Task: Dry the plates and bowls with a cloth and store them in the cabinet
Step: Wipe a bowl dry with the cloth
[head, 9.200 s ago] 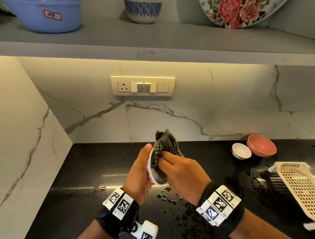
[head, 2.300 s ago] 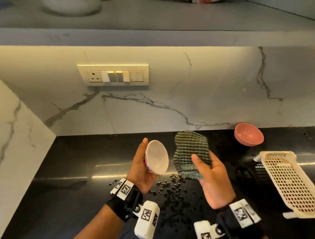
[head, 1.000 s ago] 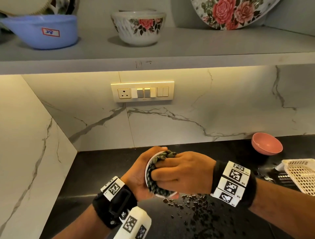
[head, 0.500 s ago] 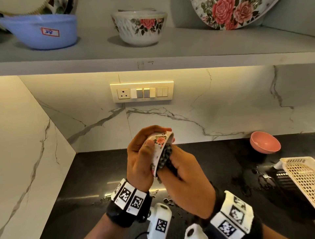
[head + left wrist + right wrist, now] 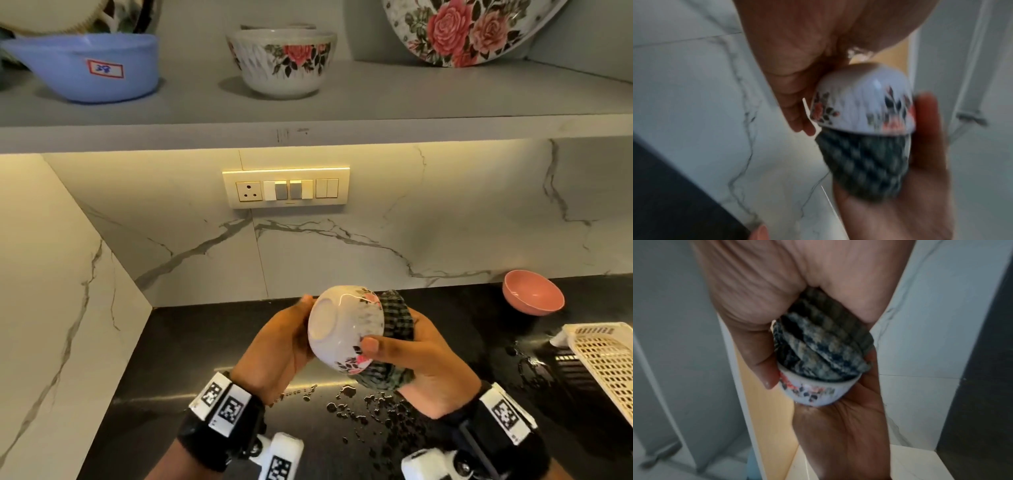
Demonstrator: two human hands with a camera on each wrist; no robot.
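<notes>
Small white ceramic bowl with rose print (image 5: 344, 329), turned base towards us, sits between our hands above the wet black counter (image 5: 191, 342). Our left hand (image 5: 274, 349) cups its left side, fingers curled behind. Our right hand (image 5: 428, 363) presses a bunched green checked cloth (image 5: 397, 318) into its mouth, thumb on the rim.

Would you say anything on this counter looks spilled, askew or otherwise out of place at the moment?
Yes: water droplets are scattered on the black counter below the small floral bowl, with another wet patch by the cream basket. The pink bowl sits tilted near the wall. Nothing looks damaged.
</notes>
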